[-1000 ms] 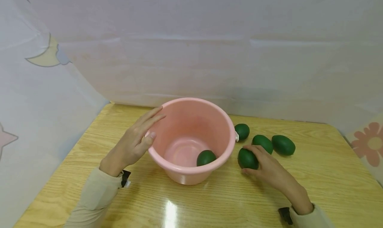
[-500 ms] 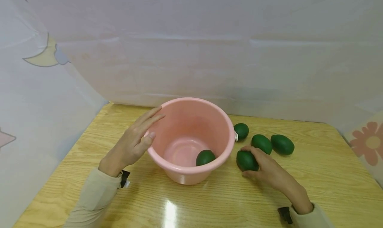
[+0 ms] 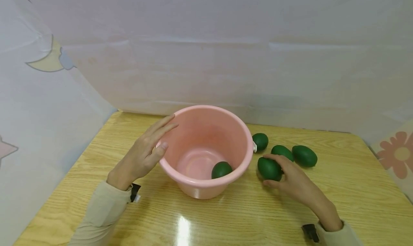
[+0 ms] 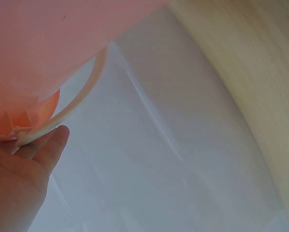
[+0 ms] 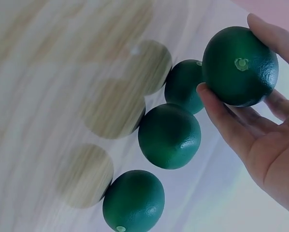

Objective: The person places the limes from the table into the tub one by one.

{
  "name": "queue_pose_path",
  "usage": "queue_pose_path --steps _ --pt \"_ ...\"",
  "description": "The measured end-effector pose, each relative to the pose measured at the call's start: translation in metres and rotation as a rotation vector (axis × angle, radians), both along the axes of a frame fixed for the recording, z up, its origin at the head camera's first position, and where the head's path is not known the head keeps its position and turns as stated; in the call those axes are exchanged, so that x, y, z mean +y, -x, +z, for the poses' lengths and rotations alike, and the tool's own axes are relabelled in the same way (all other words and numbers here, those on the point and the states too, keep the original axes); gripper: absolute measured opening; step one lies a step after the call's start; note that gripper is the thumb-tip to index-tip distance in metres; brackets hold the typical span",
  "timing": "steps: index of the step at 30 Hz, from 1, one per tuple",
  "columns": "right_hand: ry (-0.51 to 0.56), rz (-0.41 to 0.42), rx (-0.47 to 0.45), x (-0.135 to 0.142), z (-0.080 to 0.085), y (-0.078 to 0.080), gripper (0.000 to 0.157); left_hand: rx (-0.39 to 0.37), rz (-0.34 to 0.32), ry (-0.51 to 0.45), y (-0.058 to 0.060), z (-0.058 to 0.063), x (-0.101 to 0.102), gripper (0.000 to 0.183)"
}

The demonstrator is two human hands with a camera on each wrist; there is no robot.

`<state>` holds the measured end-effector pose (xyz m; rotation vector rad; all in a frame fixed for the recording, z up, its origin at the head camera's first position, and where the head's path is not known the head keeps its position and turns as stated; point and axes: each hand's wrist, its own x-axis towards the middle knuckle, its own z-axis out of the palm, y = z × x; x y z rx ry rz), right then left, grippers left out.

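Right hand [image 3: 294,180] holds a green fruit [image 3: 269,169], thumb and fingers set round it. We log this fruit at the fingertips, just right of the pink bucket [image 3: 196,193]; from the right wrist we see it raised off the desk [image 3: 155,217]. Left hand [image 3: 138,158], fingers extended, rests at the bucket's left rim. We count a second fruit [image 3: 221,170] inside the bucket, and three more fruits [image 3: 281,152] toward the desk's back right corner.
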<state>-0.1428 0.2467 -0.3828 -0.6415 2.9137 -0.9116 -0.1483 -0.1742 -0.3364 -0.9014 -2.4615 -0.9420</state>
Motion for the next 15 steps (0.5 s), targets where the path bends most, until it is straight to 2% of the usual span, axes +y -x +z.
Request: queue_pose_path --steps 15 --pt "0.019 -0.011 0.030 0.004 0.014 -0.002 0.075 0.001 -0.007 0.002 0.000 0.003 0.001 0.050"
